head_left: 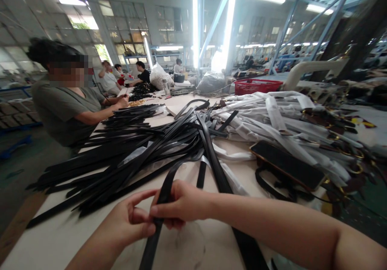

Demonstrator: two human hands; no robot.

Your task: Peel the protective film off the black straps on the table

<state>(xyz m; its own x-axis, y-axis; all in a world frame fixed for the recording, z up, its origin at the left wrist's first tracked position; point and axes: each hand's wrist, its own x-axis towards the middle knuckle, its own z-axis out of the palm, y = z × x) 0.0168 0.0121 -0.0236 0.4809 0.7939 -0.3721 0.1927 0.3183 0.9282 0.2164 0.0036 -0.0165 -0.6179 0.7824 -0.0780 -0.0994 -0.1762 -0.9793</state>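
Seen from head height, at a pale worktable [45, 237] in a wide workshop: one long black strap [149, 250], held in mid-length by two bare hands at the bottom centre. Left hand [130, 219] narrowed on the edge of the strap, thumb in front and fingers curled; right hand [184, 203] closed in a pinch just above, thumb laid across the flat face. Beyond the hands, bent over in a curve towards a heap of loose black straps [121, 153] fanned out to the left. Apparently at the handling stage, with only this one strap between the fingers; thin and bendy by the look of it, so likely to call for a light, even grip and care around the neighbouring lengths. To the right, a pile of straps in white wrapping [275, 113], with a dark phone [287, 165] lying at its near side and a red basket [258, 86] behind. Across the table on the left, a person in a grey-green shirt [63, 104], with hands near small gold-coloured pieces [136, 102]. As for brands, labels or writing, nothing legible anywhere; impossible to tell any maker's name on the phone or straps.
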